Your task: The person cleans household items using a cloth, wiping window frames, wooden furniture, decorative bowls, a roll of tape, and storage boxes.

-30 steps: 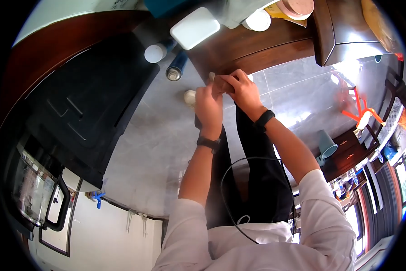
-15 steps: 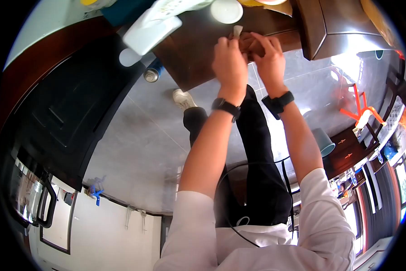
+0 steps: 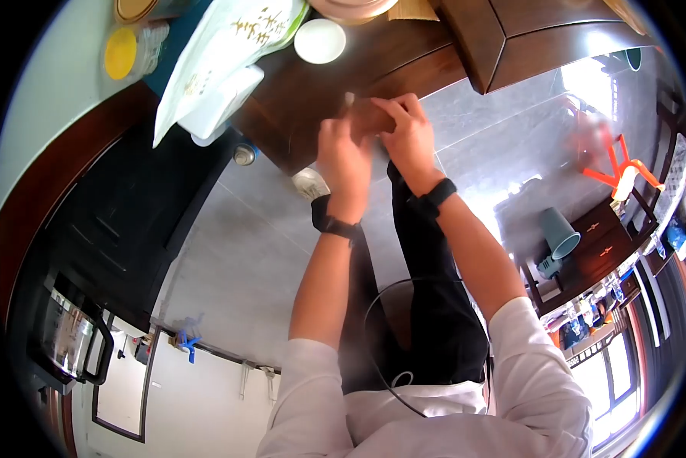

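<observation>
Both my hands are raised in front of the dark wooden table's edge. My left hand point(image 3: 344, 159) is closed, its fingers curled, with a small pale tip point(image 3: 349, 98) showing above them. My right hand point(image 3: 409, 137) is closed too, thumb and forefinger bent towards the left fingers. Between the hands is a blurred brown thing point(image 3: 371, 118), whose kind I cannot make out. The fingers largely hide what they grip. Beyond the hands, a round white lid point(image 3: 320, 41) lies on the wooden table point(image 3: 282, 111).
At the left stand a white-green printed bag point(image 3: 232, 53), a white container point(image 3: 219, 103) and a yellow-lidded jar point(image 3: 122, 53). A spray can point(image 3: 245, 153) is below the table edge. To the right are a grey-blue bin point(image 3: 561, 233) and an orange-legged stool point(image 3: 621, 172).
The view has shifted, so the table things and my hands appear further left. My hands stay close together, the pale tip still showing above the left fingers.
</observation>
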Action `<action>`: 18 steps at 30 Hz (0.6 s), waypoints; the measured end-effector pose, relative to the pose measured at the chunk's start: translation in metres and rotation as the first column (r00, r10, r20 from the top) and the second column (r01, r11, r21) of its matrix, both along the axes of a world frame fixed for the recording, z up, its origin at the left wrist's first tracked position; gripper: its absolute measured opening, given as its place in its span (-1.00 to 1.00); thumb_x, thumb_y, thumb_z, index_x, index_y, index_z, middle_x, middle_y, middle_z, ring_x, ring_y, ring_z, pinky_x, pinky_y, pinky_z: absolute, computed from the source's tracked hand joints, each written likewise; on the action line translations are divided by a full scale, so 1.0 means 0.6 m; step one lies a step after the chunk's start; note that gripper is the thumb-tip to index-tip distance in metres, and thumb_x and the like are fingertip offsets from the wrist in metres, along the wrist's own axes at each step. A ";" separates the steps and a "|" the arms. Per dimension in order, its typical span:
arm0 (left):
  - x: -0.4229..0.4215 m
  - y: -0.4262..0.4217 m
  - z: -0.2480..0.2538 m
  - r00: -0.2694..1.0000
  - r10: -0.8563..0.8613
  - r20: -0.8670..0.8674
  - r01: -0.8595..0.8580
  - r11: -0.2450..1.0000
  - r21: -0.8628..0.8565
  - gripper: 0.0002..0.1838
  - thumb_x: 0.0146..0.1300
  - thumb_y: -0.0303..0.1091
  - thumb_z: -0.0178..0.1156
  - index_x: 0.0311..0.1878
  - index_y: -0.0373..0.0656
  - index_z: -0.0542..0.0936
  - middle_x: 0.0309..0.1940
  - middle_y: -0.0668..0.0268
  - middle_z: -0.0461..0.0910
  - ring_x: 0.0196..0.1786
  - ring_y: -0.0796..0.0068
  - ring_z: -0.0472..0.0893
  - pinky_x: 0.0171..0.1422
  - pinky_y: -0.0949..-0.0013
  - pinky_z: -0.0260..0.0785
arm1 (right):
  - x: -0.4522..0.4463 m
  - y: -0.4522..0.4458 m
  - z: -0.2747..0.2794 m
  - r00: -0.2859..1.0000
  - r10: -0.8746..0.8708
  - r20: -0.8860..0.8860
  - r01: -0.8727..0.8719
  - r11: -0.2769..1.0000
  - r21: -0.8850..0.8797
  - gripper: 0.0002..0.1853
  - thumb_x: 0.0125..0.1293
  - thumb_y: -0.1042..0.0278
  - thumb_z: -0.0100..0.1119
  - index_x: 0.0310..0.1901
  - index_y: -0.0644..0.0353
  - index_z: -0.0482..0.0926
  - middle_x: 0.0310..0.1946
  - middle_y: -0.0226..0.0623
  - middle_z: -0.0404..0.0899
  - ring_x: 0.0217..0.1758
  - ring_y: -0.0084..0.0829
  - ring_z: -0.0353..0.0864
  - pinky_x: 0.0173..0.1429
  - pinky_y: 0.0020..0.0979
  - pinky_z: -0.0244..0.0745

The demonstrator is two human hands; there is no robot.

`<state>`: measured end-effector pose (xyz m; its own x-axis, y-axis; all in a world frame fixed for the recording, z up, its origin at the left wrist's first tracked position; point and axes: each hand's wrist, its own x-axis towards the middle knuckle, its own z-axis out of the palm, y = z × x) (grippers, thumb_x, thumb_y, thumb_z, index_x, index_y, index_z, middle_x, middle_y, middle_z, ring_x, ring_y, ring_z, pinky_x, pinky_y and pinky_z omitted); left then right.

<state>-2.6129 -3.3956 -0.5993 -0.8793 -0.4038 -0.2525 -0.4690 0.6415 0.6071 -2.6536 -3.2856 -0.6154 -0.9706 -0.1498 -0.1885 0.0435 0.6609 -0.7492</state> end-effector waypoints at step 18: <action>-0.004 0.111 -0.002 0.944 -0.268 0.192 0.233 0.955 0.185 -0.53 0.14 -0.52 0.33 0.15 -0.08 0.57 -0.07 0.19 0.54 0.02 0.00 0.56 0.03 0.06 0.48 | 0.018 0.147 0.041 0.950 -0.090 0.299 0.031 0.980 0.197 -0.44 -0.03 0.61 0.35 0.09 -0.01 0.66 -0.08 -0.23 0.57 -0.03 -0.03 0.61 0.03 -0.18 0.57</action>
